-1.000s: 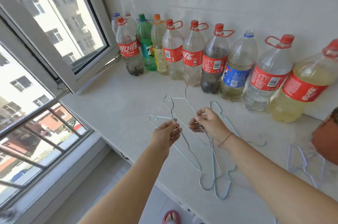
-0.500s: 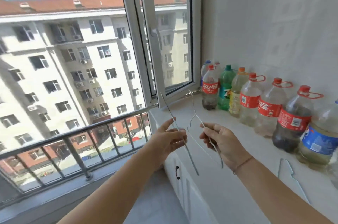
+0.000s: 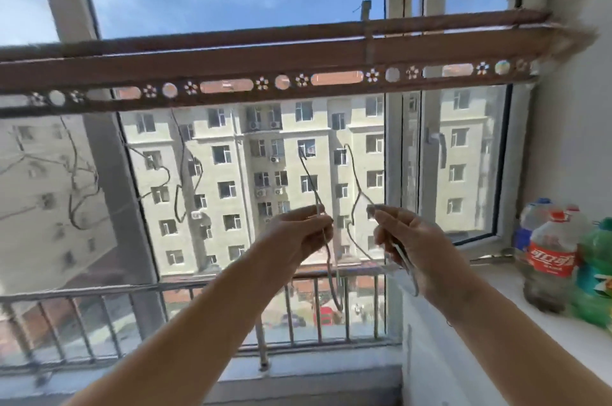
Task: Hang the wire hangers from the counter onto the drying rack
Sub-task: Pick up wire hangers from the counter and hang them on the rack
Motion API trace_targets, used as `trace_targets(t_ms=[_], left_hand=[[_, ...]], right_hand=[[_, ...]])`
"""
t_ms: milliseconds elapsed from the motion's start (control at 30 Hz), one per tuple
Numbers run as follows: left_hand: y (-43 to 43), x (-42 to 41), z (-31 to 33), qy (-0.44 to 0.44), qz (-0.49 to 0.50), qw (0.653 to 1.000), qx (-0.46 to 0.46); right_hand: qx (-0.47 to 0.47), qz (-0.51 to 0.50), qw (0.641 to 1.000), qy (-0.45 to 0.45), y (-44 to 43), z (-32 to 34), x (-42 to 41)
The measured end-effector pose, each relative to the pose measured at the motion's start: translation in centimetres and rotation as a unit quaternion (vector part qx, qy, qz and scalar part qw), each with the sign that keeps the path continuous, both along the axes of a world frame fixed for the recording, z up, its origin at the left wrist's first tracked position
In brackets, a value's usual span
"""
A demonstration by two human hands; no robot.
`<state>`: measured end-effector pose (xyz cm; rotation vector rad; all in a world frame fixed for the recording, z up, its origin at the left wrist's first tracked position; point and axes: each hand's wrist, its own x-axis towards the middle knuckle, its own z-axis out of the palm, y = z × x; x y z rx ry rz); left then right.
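Lifts the left hanger [image 3: 309,180] and the right hanger [image 3: 356,177] well clear of the bench [image 3: 503,286] now. A second back, down flat among the others by the bottles; half a second back, rising past the sill. Carries them in front of the window, below the drying rack [image 3: 265,54] and apart from it, hooks pointing up. Swings the view up as well, bringing the rack's brown perforated bar right across the top. Means pick-up done, hanging not yet: neither hook at the bar. Shows other hangers [image 3: 178,193] already dangling at the left, blurred.

Pinches the left hanger in the left hand [image 3: 298,233], grip closed on the wire just under the neck, thumb against curled fingers, the rest trailing down toward the railing. Clamps the right hanger in the right hand [image 3: 417,240], fingers wrapped round the wire, hook rising up-left of the knuckles. Cannot tell whether a second wire sits in that grip: too blurred. Leaves the bottles [image 3: 549,256] standing on the bench, far right.
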<state>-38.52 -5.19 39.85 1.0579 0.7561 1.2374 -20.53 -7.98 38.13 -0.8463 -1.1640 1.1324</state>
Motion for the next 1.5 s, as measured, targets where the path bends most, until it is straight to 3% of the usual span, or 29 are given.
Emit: trace_targets(t_ms=[300, 633, 1333, 1500], left_hand=[[3.3, -7.2, 7.3, -0.013, 0.092, 0.994, 0.052], [6.4, -10.6, 8.3, -0.030, 0.074, 0.995, 0.067], [9.8, -12.5, 7.7, -0.037, 0.093, 0.995, 0.029], [9.3, -13.3, 6.4, 0.001, 0.136, 0.990, 0.043]], right_hand=[[0.106, 0.003, 0.994, -0.016, 5.8, 6.3, -8.3], [0.151, -0.024, 0.988, -0.033, 9.6, 7.9, -11.2], [0.086, -0.003, 0.996, -0.008, 11.2, 6.7, -11.5], [0.066, 0.008, 0.998, -0.021, 10.4, 6.1, -10.9]])
